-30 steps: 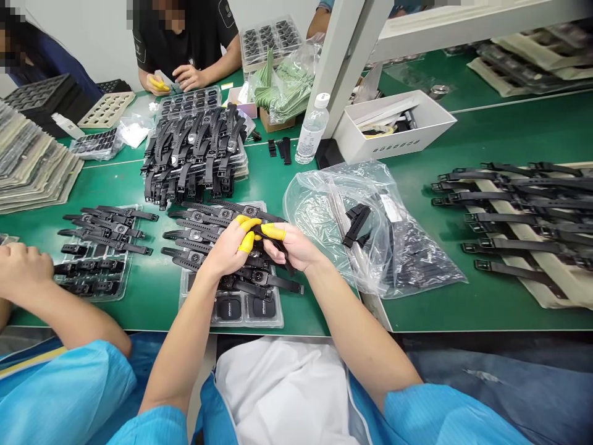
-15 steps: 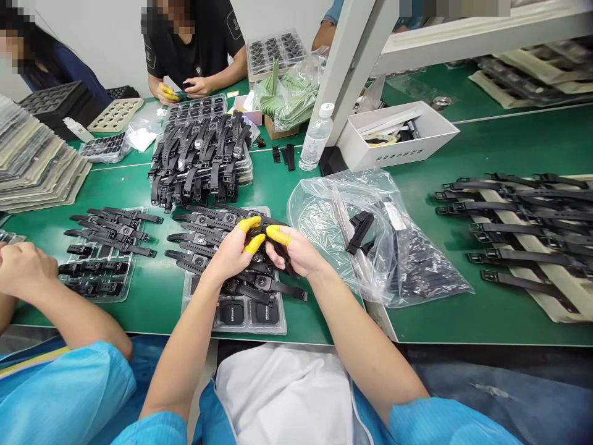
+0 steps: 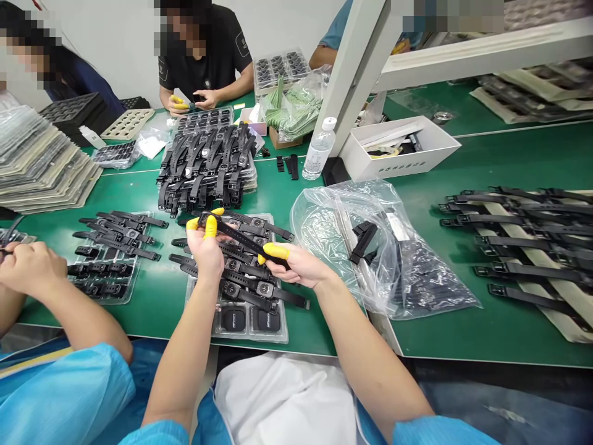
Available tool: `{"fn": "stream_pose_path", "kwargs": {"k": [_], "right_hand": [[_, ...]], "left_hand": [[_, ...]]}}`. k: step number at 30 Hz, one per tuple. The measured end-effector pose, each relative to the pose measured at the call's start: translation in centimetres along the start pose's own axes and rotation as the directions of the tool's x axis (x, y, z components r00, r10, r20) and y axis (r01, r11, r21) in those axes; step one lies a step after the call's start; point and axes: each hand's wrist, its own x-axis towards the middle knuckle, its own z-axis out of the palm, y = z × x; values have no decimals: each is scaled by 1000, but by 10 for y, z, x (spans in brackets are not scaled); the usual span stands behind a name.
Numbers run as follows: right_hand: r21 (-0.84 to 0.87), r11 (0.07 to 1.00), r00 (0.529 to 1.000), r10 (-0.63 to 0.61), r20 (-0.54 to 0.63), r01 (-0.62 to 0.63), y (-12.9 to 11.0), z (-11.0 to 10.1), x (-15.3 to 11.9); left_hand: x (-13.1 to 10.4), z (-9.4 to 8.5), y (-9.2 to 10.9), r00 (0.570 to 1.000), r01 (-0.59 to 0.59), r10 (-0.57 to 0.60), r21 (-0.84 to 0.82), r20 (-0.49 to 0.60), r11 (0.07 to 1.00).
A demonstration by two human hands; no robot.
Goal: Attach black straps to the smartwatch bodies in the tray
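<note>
At the centre of the frame the left hand (image 3: 204, 250) and the right hand (image 3: 296, 266), both with glossy yellow rubber finger cots, pinch opposite ends of a matte black smartwatch (image 3: 243, 242). Its flat, flexible strap is stretched out nearly straight, and its long axis runs from upper left to lower right. The watch hangs just above a clear, ribbed plastic tray (image 3: 250, 321) filled with similar watches, which sits on the smooth green table (image 3: 152, 296). To the right lies a crinkled transparent bag (image 3: 398, 247) of black straps. At the left edge a co-worker's hand (image 3: 30, 269) rests closed.
</note>
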Motion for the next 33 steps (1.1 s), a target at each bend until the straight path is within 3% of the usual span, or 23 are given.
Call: {"fn": "stream_pose_path", "kwargs": {"k": [3,5,7,10,12,15,17,19,27,33], "right_hand": [[-40,999,1000,-2,-20,1,-2,-1,-4],[-18,995,993,-98,-68,97,-3,-2,-5],[6,975,965,-220,-143,224,-3,-2,-5],[2,954,934,-292,-204,299,-1,4,-1],[5,961,941,-271,-203,278,1,8,2],[-5,975,958,-218,-188,221,4,13,5],[-23,981,964,-194,-180,194,4,14,6],[-36,984,968,-176,-178,172,4,13,5],[-51,989,977,-143,-159,136,2,9,4],[2,979,958,-199,-205,204,2,14,7]], "left_hand": [[12,-7,5,990,-17,15,-13,-144,1000],[14,-8,5,990,58,-58,-3,-126,998],[8,-6,1,979,202,-204,49,30,978],[-8,2,-9,871,293,-358,229,336,928],[-17,5,-16,810,188,-338,334,479,924],[-22,2,-23,752,-133,-166,393,638,910],[-21,-2,-25,692,-336,-56,389,720,858],[-19,-6,-26,635,-451,-20,391,772,803],[-17,-9,-22,539,-534,-21,361,842,764],[-17,-9,-25,577,-510,16,345,817,788]]}}
